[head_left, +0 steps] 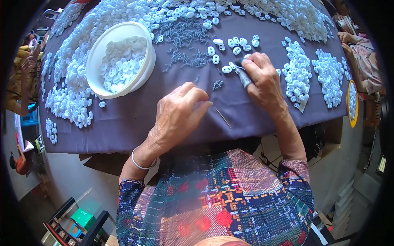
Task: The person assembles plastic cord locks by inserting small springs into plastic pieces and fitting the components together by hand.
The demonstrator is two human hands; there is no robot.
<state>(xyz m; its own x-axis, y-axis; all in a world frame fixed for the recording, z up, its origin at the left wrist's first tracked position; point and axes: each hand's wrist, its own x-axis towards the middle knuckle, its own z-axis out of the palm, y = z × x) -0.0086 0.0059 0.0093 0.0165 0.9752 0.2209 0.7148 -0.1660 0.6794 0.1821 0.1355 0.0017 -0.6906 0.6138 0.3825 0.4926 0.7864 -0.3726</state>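
My left hand [178, 110] is over the near middle of the table, thumb and forefinger drawn together; whatever they hold, if anything, is too small to make out. Just right of its fingertips lies a thin brass-coloured stick [223, 117]. My right hand [262, 76] is closed around a dark-tipped thing [238, 62] with a greyish-white wrap [243, 77] hanging below it; its kind is unclear. By those fingers are several loose white oval plastic pieces with two holes [226, 69]. Between my hands sits a small pile of little metal springs [217, 85].
A white tub [148, 76] of such pieces stands left. More springs [184, 35] lie beyond my hands. Heaps of white pieces [69, 98] cover the left and far sides, with more piles [297, 69] at right. An orange-rimmed dish [351, 103] is at the right edge. Other people sit at both sides.
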